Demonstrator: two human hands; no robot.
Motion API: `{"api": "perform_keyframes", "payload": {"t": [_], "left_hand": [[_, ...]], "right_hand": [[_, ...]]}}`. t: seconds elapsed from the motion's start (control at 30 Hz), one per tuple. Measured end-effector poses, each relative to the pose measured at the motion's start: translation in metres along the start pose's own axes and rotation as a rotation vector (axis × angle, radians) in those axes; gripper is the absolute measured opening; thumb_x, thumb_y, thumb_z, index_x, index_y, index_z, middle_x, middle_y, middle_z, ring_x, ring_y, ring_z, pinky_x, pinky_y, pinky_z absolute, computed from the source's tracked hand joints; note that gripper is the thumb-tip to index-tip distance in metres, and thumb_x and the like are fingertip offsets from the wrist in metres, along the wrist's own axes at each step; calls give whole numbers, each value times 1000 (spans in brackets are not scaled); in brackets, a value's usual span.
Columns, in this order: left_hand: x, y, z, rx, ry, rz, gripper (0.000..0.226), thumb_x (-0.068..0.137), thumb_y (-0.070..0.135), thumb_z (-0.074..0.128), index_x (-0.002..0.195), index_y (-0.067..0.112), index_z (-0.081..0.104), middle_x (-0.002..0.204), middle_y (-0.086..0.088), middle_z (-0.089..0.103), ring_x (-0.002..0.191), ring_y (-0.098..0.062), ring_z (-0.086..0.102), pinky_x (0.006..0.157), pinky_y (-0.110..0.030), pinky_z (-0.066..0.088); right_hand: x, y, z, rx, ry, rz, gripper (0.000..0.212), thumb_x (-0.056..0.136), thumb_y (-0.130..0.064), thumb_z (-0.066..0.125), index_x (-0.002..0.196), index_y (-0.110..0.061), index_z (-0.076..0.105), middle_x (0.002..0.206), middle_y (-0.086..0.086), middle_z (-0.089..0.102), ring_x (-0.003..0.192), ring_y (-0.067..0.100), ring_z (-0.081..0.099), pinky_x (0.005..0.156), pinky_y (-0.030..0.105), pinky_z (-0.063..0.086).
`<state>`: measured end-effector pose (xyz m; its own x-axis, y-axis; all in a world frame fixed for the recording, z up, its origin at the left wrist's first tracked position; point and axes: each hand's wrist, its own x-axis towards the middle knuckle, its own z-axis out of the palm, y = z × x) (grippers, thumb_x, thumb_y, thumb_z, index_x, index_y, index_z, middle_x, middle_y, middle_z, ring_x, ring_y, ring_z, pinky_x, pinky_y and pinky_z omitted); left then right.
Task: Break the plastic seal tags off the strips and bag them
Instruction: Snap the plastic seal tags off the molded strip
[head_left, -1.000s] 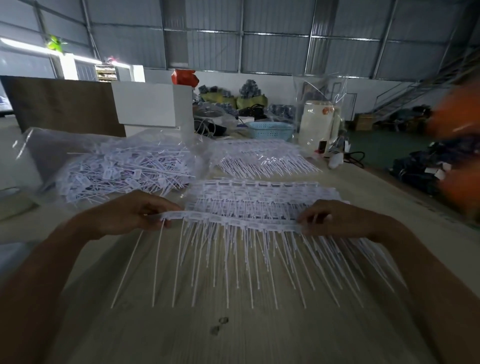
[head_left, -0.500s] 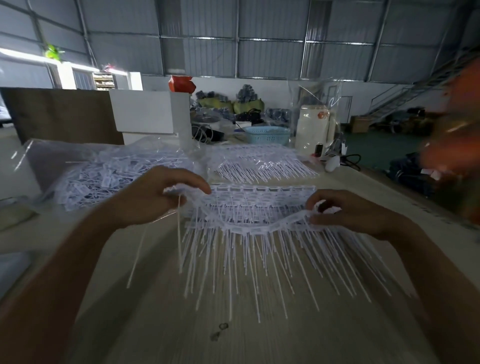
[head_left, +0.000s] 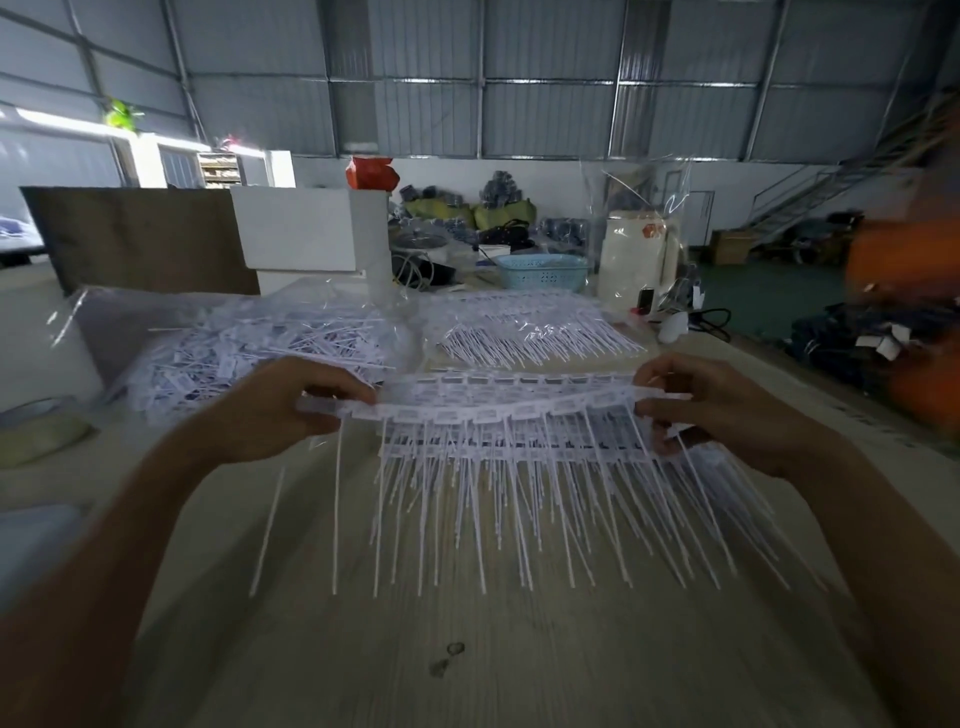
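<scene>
Pale wood runs under everything I see, and the near edge of the table (head_left: 467, 649) carries only a small dark mark between my forearms. Just past that, the long thin tails of the seal tags (head_left: 519, 519) fan toward me, hanging from the strip (head_left: 498, 410) I hold lifted above the table.

My left hand (head_left: 270, 410) pinches the strip's left end, thumb on top and fingers curled beneath. My right hand (head_left: 727, 410) grips the right end the same way, fingers curled round the band and a few tails. So the strip's long axis runs left to right, straight across between the two hands, with the tails at a right angle to it, pointing at me. Neither hand is nearer; each holds an end. Two tails by the left hand stand apart from the rest, so I judge that end is where tags come away first, and a twist across the band should snap them.

Under the held strip lies a stack of more strips (head_left: 519, 384) near the table's middle. Beyond, toward the far left corner, a clear bag (head_left: 249, 353) holds loose tags, well left of my left hand, so bagging means carrying that way. Another wrapped bundle of strips (head_left: 530, 332) sits toward the far edge.
</scene>
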<state>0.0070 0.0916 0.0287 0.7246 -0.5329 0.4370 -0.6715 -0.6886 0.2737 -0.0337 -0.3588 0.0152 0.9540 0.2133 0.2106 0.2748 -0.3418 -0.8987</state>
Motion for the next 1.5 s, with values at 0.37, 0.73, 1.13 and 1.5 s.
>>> {"api": "perform_keyframes", "payload": {"t": [0.37,0.73,1.13,1.5], "left_hand": [[-6,10,5,-359,58,-22,69,55,-33,55,107,9,71,113,0,71,114,-17,63,95,-35,47],[64,116,110,-23,-101,27,31,94,33,62,125,28,60,110,4,65,97,-15,62,82,-37,54],[60,116,142,-41,271,138,18,100,21,53,113,12,61,102,-6,65,91,-25,62,75,-39,52],[57,125,132,-339,315,127,11,91,23,69,97,14,68,86,5,67,79,-5,60,68,-14,45]], "right_hand": [[7,9,25,-14,14,115,7,93,-9,67,99,-13,67,73,3,63,62,13,61,60,31,57],[10,-2,68,145,24,104,16,93,-6,65,106,2,59,74,4,57,59,12,55,49,26,48],[8,-14,71,29,54,58,17,97,-25,63,95,-8,65,58,0,54,43,8,42,37,18,31],[6,-16,54,-805,324,-388,9,101,-30,53,97,-28,61,62,-8,57,50,3,51,51,27,36]]}}
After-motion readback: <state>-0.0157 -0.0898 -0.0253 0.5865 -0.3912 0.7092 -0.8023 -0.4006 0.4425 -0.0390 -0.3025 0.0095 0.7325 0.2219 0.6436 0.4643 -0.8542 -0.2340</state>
